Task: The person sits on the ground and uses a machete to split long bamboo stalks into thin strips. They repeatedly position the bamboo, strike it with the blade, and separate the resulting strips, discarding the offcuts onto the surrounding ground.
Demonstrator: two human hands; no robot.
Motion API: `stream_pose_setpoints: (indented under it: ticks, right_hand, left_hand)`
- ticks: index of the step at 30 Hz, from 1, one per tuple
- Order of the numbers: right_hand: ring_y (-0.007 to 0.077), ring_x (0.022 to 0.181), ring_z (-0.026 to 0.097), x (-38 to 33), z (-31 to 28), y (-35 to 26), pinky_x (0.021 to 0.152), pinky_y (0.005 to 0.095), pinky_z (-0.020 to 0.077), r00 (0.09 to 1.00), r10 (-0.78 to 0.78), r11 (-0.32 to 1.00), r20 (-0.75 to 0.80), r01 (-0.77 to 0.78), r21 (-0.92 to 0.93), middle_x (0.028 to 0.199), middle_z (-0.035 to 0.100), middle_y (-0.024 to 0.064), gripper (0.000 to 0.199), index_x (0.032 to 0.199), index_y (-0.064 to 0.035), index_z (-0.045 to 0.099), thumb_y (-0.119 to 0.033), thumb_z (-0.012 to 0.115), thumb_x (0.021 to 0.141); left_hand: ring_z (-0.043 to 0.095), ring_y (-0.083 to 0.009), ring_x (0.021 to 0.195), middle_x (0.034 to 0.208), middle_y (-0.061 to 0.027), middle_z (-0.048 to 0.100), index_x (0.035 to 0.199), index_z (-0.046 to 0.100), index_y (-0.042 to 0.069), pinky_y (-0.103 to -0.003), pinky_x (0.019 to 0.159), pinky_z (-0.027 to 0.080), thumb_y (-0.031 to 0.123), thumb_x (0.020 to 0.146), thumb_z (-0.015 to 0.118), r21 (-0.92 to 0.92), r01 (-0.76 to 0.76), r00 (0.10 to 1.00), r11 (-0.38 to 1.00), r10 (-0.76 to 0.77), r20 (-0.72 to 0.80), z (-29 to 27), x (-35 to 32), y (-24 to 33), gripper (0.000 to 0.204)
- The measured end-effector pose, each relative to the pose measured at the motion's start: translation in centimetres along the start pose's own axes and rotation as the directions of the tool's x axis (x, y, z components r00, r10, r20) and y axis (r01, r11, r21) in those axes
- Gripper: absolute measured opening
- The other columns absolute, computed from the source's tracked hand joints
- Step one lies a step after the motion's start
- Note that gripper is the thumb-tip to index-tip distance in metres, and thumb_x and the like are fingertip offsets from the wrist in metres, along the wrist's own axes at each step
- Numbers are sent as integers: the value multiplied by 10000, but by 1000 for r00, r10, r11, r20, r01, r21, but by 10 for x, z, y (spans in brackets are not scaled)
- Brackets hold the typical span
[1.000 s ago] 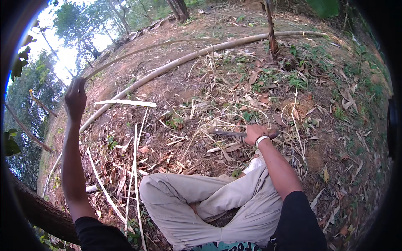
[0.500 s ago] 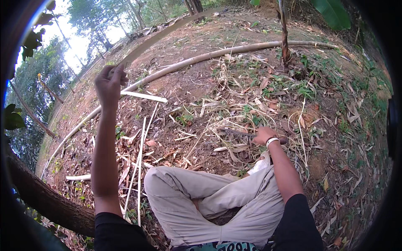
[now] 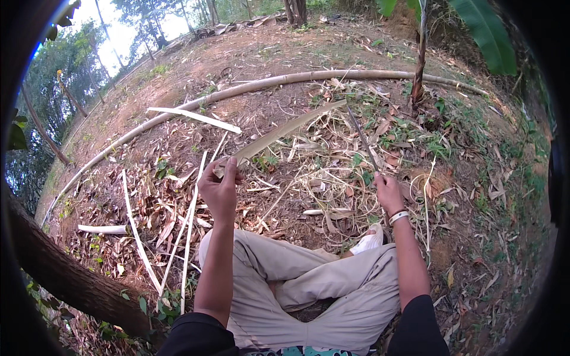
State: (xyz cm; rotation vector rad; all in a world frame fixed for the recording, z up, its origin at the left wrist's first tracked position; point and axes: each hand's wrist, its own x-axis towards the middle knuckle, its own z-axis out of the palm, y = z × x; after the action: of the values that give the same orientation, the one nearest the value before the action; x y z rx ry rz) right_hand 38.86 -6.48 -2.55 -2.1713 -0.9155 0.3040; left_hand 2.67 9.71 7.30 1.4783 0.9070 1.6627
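I sit cross-legged on leaf-strewn ground. My left hand (image 3: pixel 221 185) is raised in front of me and grips one end of a long, flat bamboo strip (image 3: pixel 285 132) that slants up and to the right. My right hand (image 3: pixel 387 190) is lifted at the right and holds the handle of a long, dark, narrow knife (image 3: pixel 360 135), its blade pointing up and away toward the strip's far end. The blade and the strip are close together near the top but appear apart.
Several pale split bamboo strips (image 3: pixel 189 228) lie on the ground by my left knee. A long bamboo pole (image 3: pixel 237 91) curves across the ground ahead. A thick trunk (image 3: pixel 65 276) crosses at lower left and a thin banana stem (image 3: pixel 420 56) stands at upper right.
My left hand came down and toward the middle, bringing the bamboo strip with it. My right hand rose off the ground and now holds the knife up.
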Motion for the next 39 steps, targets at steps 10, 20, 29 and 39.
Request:
stream_pose_setpoints:
  ticks: [10, 20, 29, 39]
  right_hand:
    - [40, 515, 453, -98, -12, -157, 479, 244, 353, 925, -325, 798, 196, 157, 582, 564, 514, -33, 363, 886, -22, 666, -365, 575, 967]
    - [211, 455, 556, -134, -150, -262, 456, 372, 379, 733, -602, 669, -318, 680, 301, 544, 511, 112, 218, 879, 5, 562, -174, 496, 986]
    - [71, 449, 507, -136, -262, -292, 429, 229, 411, 657, -558, 598, -507, 742, 303, 549, 506, 3, 327, 930, 23, 593, -242, 426, 1023]
    - [320, 511, 591, -119, -268, -302, 530, 438, 448, 573, -611, 623, -546, 773, 115, 544, 541, 159, 293, 822, 32, 562, -208, 476, 967]
  left_hand:
    - [632, -98, 775, 946, -72, 699, 1056, 683, -11, -216, 684, 512, 8, 922, 630, -65, -408, 912, 911, 410, 15, 19, 6, 21, 145]
    - [736, -207, 765, 849, -118, 730, 1035, 685, 34, -288, 643, 562, 79, 898, 667, 6, -779, 625, 627, 774, 101, 139, 43, 162, 146]
    - [735, -193, 732, 759, -88, 725, 936, 701, 67, -288, 604, 559, 192, 906, 677, -125, -864, 477, 488, 873, 106, 173, 89, 334, 130]
    - [717, -171, 731, 792, -124, 723, 945, 685, 3, -290, 662, 547, 75, 873, 685, -134, -801, 524, 584, 791, 315, 205, 81, 285, 102]
